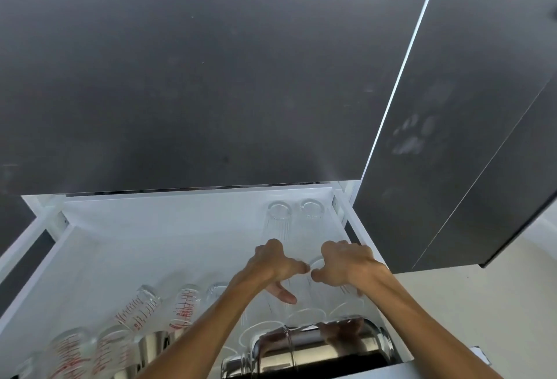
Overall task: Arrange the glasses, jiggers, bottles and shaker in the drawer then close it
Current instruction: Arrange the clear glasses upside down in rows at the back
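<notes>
The white drawer (150, 243) is pulled out below me. My left hand (275, 265) wraps a clear glass (298, 309) lying on its side in the right half of the drawer. My right hand (346, 264) grips a second clear glass (337, 297) right beside it. Two more glasses (278, 212) lie side by side at the back right corner. A steel shaker (316, 348) lies on its side at the front right, just nearer than my hands. Measuring glasses with red marks (141, 309) and a steel jigger (152, 342) sit at the front left.
A dark cabinet front (211, 77) rises behind the drawer. A tall dark panel (452, 137) stands close along the drawer's right side. The back left floor of the drawer is bare white.
</notes>
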